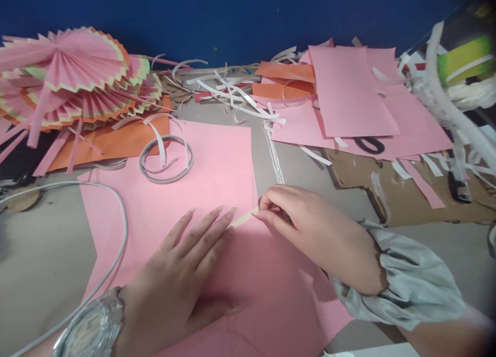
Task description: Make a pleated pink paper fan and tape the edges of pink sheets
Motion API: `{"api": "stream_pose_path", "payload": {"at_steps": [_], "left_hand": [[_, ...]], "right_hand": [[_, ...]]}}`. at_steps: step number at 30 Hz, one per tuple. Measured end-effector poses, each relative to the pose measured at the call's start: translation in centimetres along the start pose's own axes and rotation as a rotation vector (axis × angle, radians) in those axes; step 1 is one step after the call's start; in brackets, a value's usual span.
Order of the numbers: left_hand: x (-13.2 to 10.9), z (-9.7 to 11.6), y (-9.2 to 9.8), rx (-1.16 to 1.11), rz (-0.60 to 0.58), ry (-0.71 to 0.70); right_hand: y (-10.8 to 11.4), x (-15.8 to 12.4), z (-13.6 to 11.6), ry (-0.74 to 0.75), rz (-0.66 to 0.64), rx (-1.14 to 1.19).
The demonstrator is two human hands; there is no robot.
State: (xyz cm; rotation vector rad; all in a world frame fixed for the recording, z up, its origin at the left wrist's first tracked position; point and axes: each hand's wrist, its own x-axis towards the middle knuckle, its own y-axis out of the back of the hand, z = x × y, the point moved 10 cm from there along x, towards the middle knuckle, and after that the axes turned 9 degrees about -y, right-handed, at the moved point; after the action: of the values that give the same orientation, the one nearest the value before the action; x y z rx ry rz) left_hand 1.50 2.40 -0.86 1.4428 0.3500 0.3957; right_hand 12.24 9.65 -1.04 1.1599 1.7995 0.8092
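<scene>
Large pink paper sheets [217, 176] lie on the grey table in front of me. My left hand [194, 259] rests flat on the pink paper with its fingers spread. From its fingertips a thin cream strip [244, 220] runs up and right to my right hand [287, 212], whose thumb and index finger pinch the strip's far end near the paper's right edge. A roll of tape [145, 166], ring-shaped, lies on the paper beyond my left hand, with curled pale strips over it.
Folded pink paper fans [81, 62] are piled at the back left on orange paper [112, 140]. More pink sheets [349, 98] and cardboard [403, 191] lie at the right. A white cable [126, 217] crosses the left side. White paper scraps [232, 91] litter the back.
</scene>
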Motion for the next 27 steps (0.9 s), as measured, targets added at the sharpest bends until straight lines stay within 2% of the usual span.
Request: {"api": "stream_pose_path", "payload": {"at_steps": [4,9,27], "left_hand": [[0.28,0.35,-0.66,-0.021,-0.035,-0.054],[0.30,0.25,-0.73,-0.023,-0.038,-0.035],[0.32,0.11,-0.71,-0.021,-0.041,-0.032]], "right_hand": [[-0.02,0.12,0.28,-0.020,-0.013,0.000],[0.02,0.06,0.17,-0.034,-0.031,-0.009],[0.13,-0.35,-0.41,0.049,0.052,-0.026]]}}
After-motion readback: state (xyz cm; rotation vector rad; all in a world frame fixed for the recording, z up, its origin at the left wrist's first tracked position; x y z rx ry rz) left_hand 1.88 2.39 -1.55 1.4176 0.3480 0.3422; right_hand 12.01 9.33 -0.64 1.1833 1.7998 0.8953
